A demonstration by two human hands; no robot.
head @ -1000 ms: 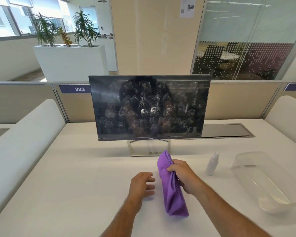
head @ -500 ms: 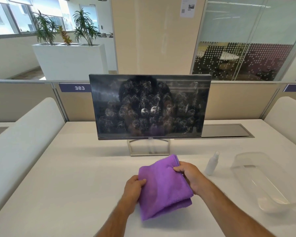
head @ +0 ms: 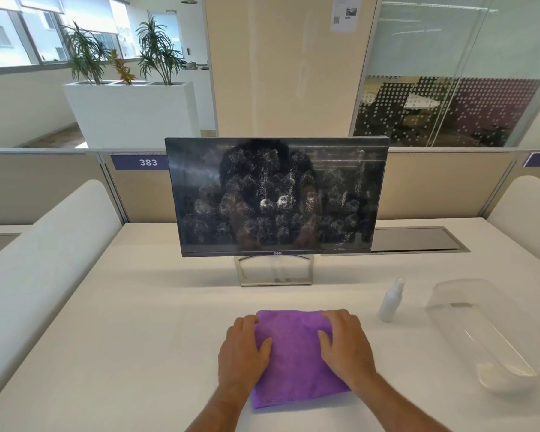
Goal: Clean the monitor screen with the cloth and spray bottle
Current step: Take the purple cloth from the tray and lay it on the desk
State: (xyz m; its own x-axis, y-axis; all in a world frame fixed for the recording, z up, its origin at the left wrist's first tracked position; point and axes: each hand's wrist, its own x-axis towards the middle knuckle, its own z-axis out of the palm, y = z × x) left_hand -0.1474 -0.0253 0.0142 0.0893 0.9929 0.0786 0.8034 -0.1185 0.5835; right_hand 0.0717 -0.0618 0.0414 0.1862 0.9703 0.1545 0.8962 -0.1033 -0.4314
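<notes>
The monitor (head: 276,194) stands at the middle of the white desk (head: 138,322), its dark screen covered in spray droplets and streaks. A folded purple cloth (head: 293,353) lies flat on the desk in front of it. My left hand (head: 242,350) rests palm-down on the cloth's left edge, thumb on the fabric. On the right edge, my right hand (head: 345,344) rests the same way. Both hands lie flat with fingers extended. A small white spray bottle (head: 390,302) stands upright to the right of the cloth, untouched.
A clear plastic tub (head: 487,332) sits at the right, beyond the spray bottle. The monitor's metal stand (head: 273,272) is just behind the cloth. Padded white dividers (head: 44,244) flank the desk, and a cable tray lid (head: 418,240) lies behind the monitor at right.
The cloth hung bunched from my right hand, was then opened out between both hands, and now lies flat on the desk under both palms.
</notes>
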